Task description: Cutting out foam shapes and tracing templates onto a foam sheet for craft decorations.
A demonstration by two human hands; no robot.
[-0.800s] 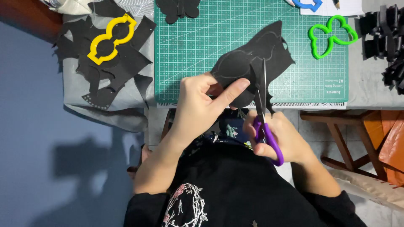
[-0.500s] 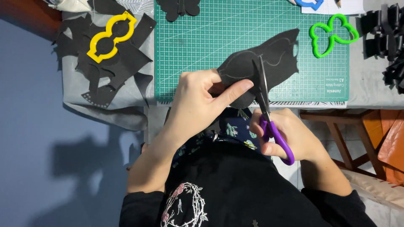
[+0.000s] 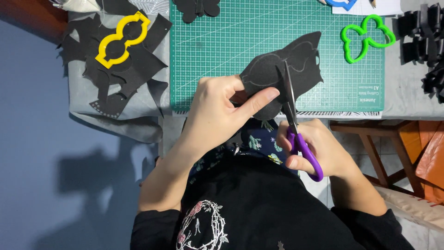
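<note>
The left hand (image 3: 217,111) pinches a black felt sheet with a traced outline (image 3: 282,69) at the near edge of the green gridded cutting mat (image 3: 222,46). The right hand (image 3: 319,148) grips purple-handled scissors (image 3: 296,125), blades in the felt. A green butterfly-shaped plastic template (image 3: 365,37) lies right; a yellow template (image 3: 121,38) rests on black scraps (image 3: 115,78) left.

My left hand (image 3: 217,109) pinches black felt (image 3: 282,69) over the green cutting mat (image 3: 222,41) while my right hand (image 3: 319,148) works purple-handled scissors (image 3: 296,125) into it.

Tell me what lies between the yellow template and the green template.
In the head view, bare green cutting mat spans between the yellow template and green template; the black sheet's tip reaches in.
</note>
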